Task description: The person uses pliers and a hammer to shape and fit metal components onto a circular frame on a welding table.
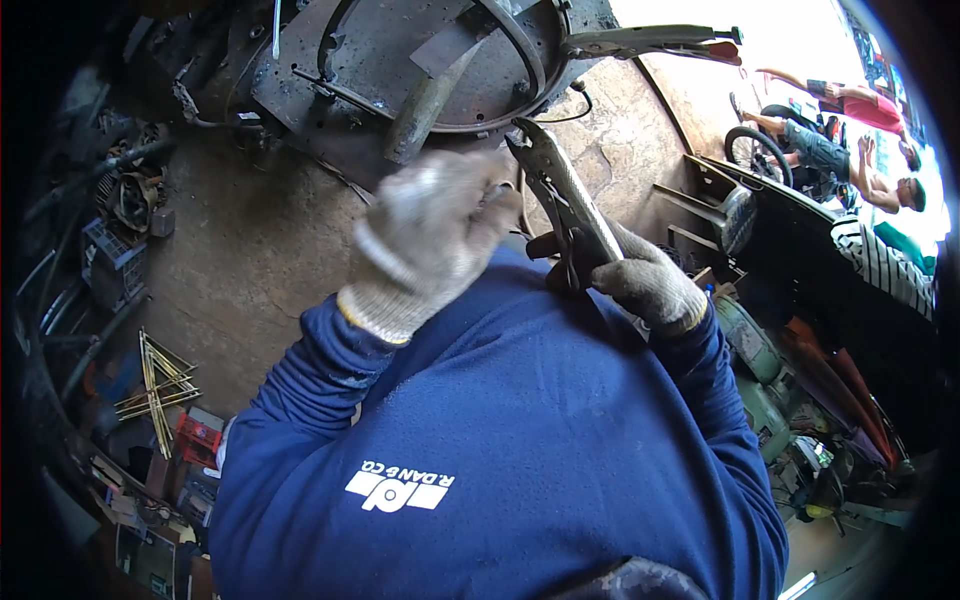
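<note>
Gripping the silver handle, the gloved right hand [655, 285] has its fingers wrapped around one pair of locking pliers [582, 195], up in front of the chest, nose pointing toward the tabletop [300, 90]. Over on the other side, the gloved left hand [435, 205] is a blur beside the tool, fingers bent; whether it pinches anything, I cannot tell.

Now, how does this tool handle? Looks like solid steel, so I'd call it stiff, fairly heavy for its length, and hard to damage. That smooth handle could slide a little in a knit glove, so the best hold is low on the handles, where the right hand has it, clear of the nose and the hinge.

Counting up: two gloved hands, two pairs of locking pliers in all, the second pair [640, 40] sitting with its nose at the edge of a metal hoop [460, 128]. One hoop or two overlapping? Hard to say. One cylindrical bar [425, 115] lies across it. Further out: one stool [737, 222], one spoked wheel [757, 155], two people at upper right, and a bunch of yellowish rods [155, 395] at left, too tangled to number.
</note>
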